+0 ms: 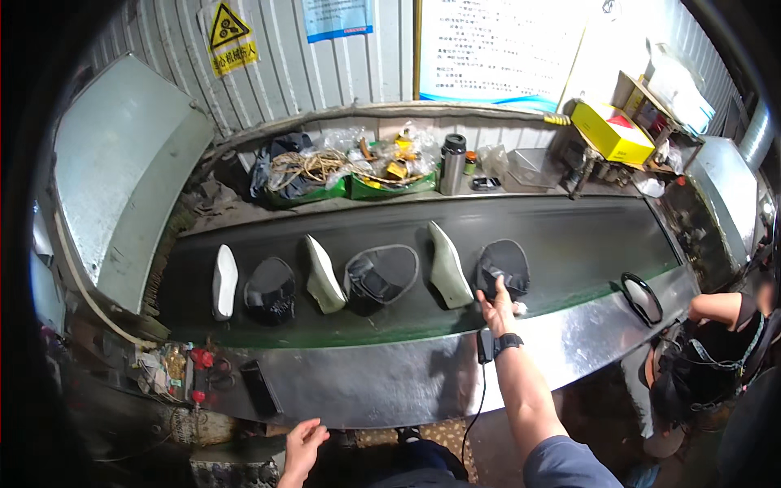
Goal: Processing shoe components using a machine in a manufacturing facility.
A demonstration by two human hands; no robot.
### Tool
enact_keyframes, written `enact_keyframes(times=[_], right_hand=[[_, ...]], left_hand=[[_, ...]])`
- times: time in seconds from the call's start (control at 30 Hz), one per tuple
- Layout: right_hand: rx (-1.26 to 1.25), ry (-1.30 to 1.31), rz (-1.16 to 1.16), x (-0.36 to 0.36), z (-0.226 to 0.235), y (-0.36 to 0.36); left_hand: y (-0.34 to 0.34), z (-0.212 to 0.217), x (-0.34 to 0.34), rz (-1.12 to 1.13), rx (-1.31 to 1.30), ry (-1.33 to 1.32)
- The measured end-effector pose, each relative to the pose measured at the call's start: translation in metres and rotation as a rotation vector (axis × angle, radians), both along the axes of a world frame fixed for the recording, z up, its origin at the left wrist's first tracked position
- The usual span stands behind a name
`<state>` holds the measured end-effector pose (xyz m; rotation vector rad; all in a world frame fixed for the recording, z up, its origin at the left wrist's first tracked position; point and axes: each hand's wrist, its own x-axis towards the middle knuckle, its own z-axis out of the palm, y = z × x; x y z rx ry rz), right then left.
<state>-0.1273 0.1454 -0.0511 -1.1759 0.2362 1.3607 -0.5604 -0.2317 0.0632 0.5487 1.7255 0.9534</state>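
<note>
My right hand [497, 302] reaches over the steel edge onto a dark conveyor belt [569, 236] and grips the near end of a black shoe upper [504, 265]. A watch sits on that wrist. To its left on the belt lie a white shoe sole [448, 267], a grey-rimmed black upper [381, 275], another white sole [323, 275], a black upper [270, 290] and a third white sole [224, 281]. My left hand [303, 448] hangs low below the belt's steel front, fingers apart, holding nothing.
A steel apron [390, 374] fronts the belt. Behind it a shelf holds green trays of rope and clutter [342, 172], a steel flask [451, 163] and a yellow box [612, 130]. Another person [716, 350] crouches at the right, near a black ring-shaped piece [642, 296].
</note>
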Motion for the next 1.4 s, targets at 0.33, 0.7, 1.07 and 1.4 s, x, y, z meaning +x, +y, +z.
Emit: enact_keyframes(times=[0.33, 0.7, 1.07, 1.4], right_hand=[[0.527, -1.684, 0.245, -0.016, 0.051, 0.042], [0.12, -2.053, 1.121, -0.062, 0.072, -0.064], [0.239, -1.469, 1.074, -0.137, 0.153, -0.311], [0.378, -0.659, 0.468, -0.094, 0.232, -0.34]], left_hand=[[-0.099, -0.044, -0.06, 0.128, 0.027, 0.075], [0.017, -0.039, -0.014, -0.134, 0.027, -0.059], [0.102, -0.061, 0.129, -0.154, -0.178, -1.144], [0.122, -0.028, 0.131, -0.265, -0.053, 0.167]])
